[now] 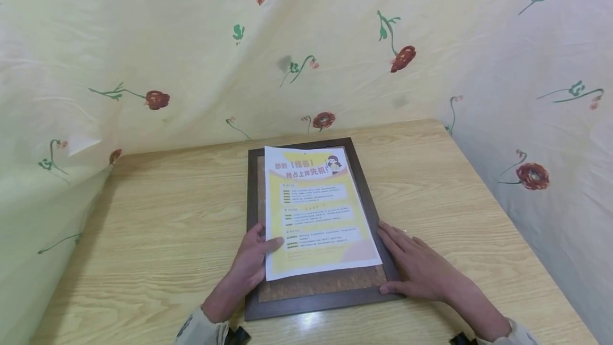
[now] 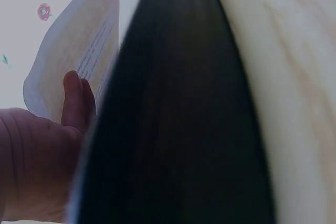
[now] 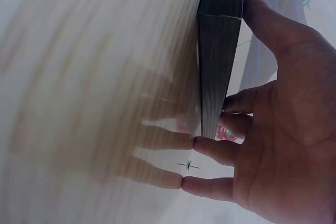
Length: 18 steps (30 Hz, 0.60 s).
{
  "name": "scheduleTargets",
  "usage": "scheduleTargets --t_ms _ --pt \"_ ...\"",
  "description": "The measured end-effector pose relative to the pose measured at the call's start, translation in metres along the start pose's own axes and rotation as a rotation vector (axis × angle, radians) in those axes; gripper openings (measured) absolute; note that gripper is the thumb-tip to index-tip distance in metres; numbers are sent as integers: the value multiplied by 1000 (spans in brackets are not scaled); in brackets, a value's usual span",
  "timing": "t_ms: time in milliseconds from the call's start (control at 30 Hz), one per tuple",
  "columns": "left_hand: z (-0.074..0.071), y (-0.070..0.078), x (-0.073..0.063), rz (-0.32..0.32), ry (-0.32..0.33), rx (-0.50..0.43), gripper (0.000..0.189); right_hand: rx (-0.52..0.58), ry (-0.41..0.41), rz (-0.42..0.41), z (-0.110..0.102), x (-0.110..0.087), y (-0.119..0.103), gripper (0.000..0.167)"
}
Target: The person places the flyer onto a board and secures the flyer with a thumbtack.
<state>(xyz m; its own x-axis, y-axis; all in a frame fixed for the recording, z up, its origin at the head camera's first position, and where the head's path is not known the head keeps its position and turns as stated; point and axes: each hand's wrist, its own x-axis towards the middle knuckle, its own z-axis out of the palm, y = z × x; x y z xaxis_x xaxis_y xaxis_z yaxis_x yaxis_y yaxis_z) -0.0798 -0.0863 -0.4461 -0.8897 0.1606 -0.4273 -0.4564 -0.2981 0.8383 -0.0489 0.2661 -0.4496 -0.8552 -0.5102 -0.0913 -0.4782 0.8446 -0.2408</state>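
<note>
A yellow-and-white printed poster (image 1: 316,217) lies over a cork board (image 1: 321,284) with a dark wooden frame (image 1: 306,306). My left hand (image 1: 254,254) pinches the poster's lower left edge, thumb on the printed face. In the left wrist view, that hand (image 2: 42,156) is beside the dark frame side (image 2: 178,103), and the poster's edge (image 2: 52,72) curves up. My right hand (image 1: 421,268) rests along the frame's right side, thumb on its lower right corner. The right wrist view has this hand's (image 3: 278,119) fingers extended, fingertips right at the tabletop beside the frame (image 3: 218,66).
The board lies on a light wood-grain table (image 1: 167,228). Flowered cloth (image 1: 201,68) hangs behind it and along both sides. A small dark dot shows at the poster's top edge.
</note>
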Motion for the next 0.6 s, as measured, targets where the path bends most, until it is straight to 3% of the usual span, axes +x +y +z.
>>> scheduleTargets --t_ms 400,600 --pt "1 -4 7 -24 34 25 54 -4 17 -26 -3 -1 0 113" --pt "1 -7 9 -33 12 25 57 -5 9 -19 -4 -1 -1 113"
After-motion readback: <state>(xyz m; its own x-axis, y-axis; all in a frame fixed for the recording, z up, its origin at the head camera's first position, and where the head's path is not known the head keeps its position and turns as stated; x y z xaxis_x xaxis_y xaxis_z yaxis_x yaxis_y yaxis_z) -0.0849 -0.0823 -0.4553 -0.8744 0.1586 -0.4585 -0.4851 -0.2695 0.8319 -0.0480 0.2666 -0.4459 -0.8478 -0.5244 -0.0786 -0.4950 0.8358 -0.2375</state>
